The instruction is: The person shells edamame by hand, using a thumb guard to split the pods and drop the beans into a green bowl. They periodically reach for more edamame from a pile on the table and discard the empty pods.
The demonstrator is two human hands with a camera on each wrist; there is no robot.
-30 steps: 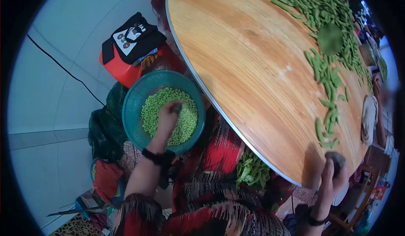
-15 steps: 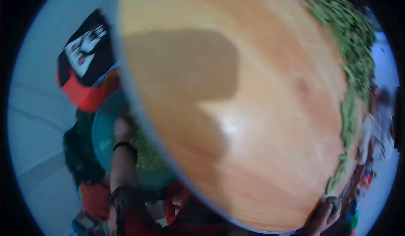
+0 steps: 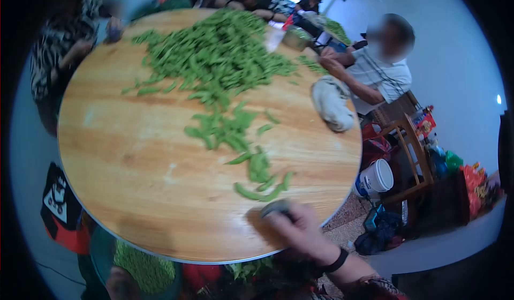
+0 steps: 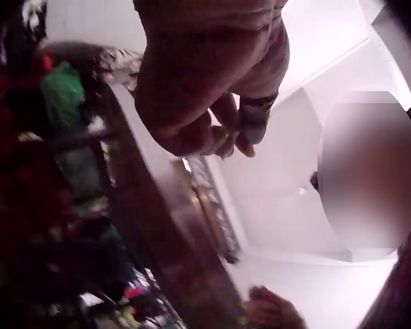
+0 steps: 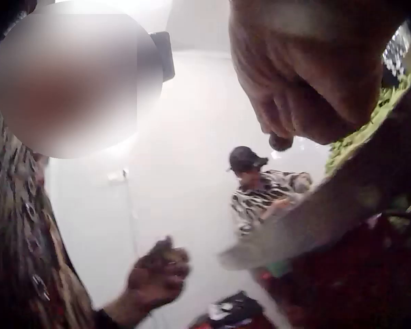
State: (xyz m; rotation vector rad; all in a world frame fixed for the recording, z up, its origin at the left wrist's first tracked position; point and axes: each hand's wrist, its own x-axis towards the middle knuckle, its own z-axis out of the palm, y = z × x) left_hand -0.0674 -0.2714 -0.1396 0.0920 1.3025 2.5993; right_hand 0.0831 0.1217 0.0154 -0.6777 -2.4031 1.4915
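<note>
My right hand [image 3: 302,233] is over the near edge of the round table, close to a few edamame pods [image 3: 249,193]. Its fingers bend loosely in the right wrist view, with no pod showing in them. A dark cover [image 3: 276,209] sits at a fingertip. My left hand [image 3: 122,285] is low over a green basin [image 3: 101,257] of shelled green beans [image 3: 144,268]. In the left wrist view, the left hand's thumb with a dark cover [image 4: 257,113] is close to its bent fingers; I cannot tell whether they hold a bean.
A big heap of pods [image 3: 214,53] covers the far side of the table [image 3: 134,155]. A grey cloth [image 3: 332,102] lies at the right rim. People sit around the far side. A white bucket [image 3: 377,177] and a wooden chair [image 3: 415,155] stand at right.
The head view has swung from the basin up to the table, the pod heap and the people. The left hand now shows at the bottom edge, still by the basin; the right remains near the pods.
</note>
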